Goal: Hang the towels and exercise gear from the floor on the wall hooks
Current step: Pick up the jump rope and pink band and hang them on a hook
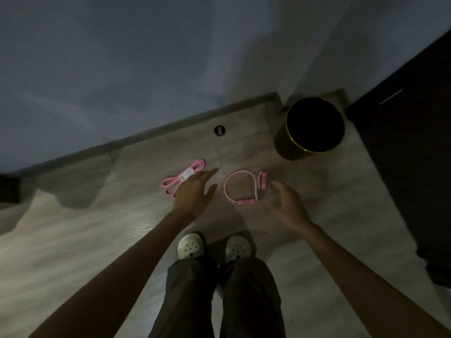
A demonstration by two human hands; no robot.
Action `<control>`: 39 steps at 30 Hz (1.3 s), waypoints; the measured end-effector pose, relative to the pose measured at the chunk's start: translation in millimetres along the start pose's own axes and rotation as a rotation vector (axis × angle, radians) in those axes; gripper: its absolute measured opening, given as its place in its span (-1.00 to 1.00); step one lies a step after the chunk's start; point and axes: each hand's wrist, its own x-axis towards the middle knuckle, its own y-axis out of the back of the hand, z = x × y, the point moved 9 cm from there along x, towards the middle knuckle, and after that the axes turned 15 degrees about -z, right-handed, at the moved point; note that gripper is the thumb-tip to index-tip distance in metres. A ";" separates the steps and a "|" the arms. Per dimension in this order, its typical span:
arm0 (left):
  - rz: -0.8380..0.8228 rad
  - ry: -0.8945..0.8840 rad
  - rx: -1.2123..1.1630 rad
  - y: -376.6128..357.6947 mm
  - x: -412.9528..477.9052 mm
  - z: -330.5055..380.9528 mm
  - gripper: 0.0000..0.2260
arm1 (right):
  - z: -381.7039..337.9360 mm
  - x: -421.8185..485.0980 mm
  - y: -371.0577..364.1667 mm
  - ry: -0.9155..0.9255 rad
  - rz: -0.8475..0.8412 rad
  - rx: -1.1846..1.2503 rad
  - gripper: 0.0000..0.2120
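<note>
Left hand spread empty over pink band, right hand likewise slack beside pink tube loop, both lying left of dark bin: gather each whole, keeping a loop free for hooks.

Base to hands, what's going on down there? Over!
Left hand, right hand open, empty. Pink band, pink loop on floor, unhung. Black bin off to the side, nothing blocking.

A folded pink rubber resistance band with a white label lies on the pale wood-grain floor at ten o'clock of the left grip, whose fingers are spread. A pink tube loop with foam handles lies between it and the right grip, whose fingers are relaxed. A round black bin with a yellow rim stands at one o'clock.
</note>
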 end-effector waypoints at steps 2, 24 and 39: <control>-0.003 0.012 -0.004 -36.9 29.6 -37.8 -0.57 | 37.0 41.9 -36.6 -0.007 -0.042 -0.028 -0.45; 0.166 0.249 0.207 -258.6 270.7 -352.2 -0.40 | 217.4 314.1 -252.2 0.184 -0.148 -0.360 -0.46; 0.093 0.129 0.214 -230.6 263.0 -340.3 -0.32 | 135.8 309.7 -213.1 0.295 -0.027 -0.330 -0.78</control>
